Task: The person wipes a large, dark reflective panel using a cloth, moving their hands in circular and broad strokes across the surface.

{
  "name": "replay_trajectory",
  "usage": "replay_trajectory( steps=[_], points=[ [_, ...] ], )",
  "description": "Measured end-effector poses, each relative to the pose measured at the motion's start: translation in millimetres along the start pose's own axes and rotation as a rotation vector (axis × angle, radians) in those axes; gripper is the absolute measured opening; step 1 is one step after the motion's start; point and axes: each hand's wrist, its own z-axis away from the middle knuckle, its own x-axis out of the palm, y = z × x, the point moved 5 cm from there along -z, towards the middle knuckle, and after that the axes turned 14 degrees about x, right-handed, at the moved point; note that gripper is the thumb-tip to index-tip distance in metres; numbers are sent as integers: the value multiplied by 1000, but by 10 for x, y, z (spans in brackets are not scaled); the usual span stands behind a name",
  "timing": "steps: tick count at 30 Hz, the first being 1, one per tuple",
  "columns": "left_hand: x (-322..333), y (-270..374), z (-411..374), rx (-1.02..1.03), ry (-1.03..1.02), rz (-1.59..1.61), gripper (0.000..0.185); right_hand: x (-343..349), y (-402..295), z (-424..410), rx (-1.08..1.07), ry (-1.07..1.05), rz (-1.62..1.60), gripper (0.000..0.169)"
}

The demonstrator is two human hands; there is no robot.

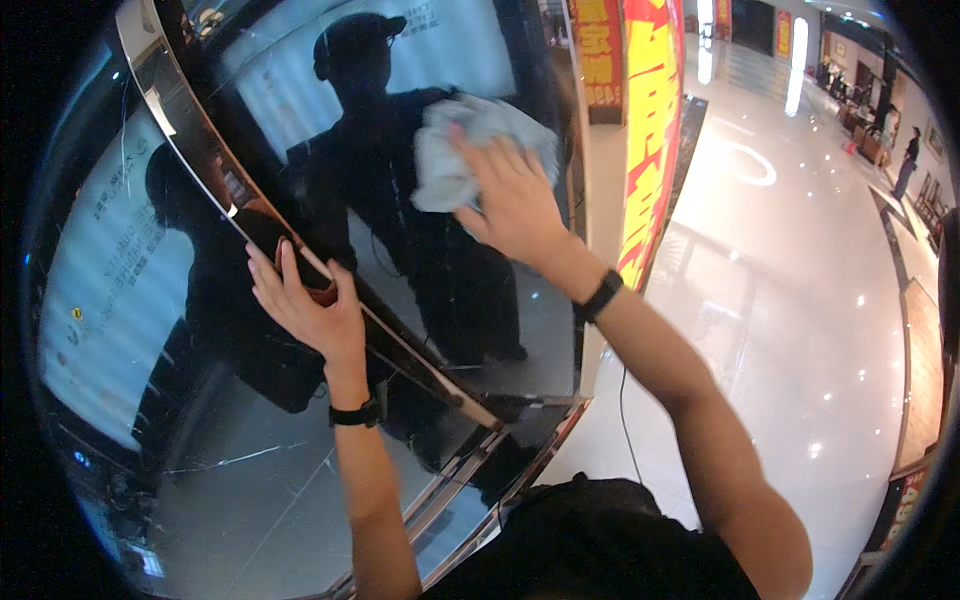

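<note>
My right hand (pixel 517 191) lies with spread fingers on a pale grey-blue cloth (pixel 442 161), pressing it flat against a dark glossy glass panel (pixel 480 307). Lower and to the left, my left hand (pixel 307 300) rests on a shiny metal trim strip (pixel 202 161) that runs down beside the panel. Its thumb and fingers are apart on either side of the strip, and it holds no loose object. The glass reflects a person in a cap and lit panels with writing. Both wrists wear black bands.
A red and yellow banner (pixel 649 135) stands along the panel's right side. A thin cable (pixel 626 420) runs over the glossy tiled floor (pixel 780 315). Farther off at the upper right, a person (pixel 907 161) in dark clothes stands near furniture. A metal-edged sill (pixel 457 480) lies below the panel.
</note>
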Motion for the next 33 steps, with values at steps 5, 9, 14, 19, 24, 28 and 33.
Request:
replay_trajectory(
  steps=[5, 9, 14, 19, 24, 28, 33],
  points=[
    [90, 36, -25, 31, 47, -23, 61, -177, 305, -247, 6, 153, -38, 99],
    [94, 35, 57, 17, 18, -51, 58, -578, 125, -1043, -184, 308, -55, 96],
    [96, 30, 28, 12, 25, -34, 54, -129, 498, -264, -21, 234, -153, 97],
    [118, 39, 60, -4, 40, -10, 53, -179, 471, -402, -44, 235, -154, 97],
    [98, -49, 119, -20, -10, -25, 52, -764, -49, -1284, -195, 411, -157, 75],
    [109, -28, 129, 0, -21, -51, 48, -353, 190, -811, -104, 338, -176, 95],
    [152, 47, 30, -11, 14, -13, 42, 323, 474, 445, 60, 29, -23, 101]
  ],
)
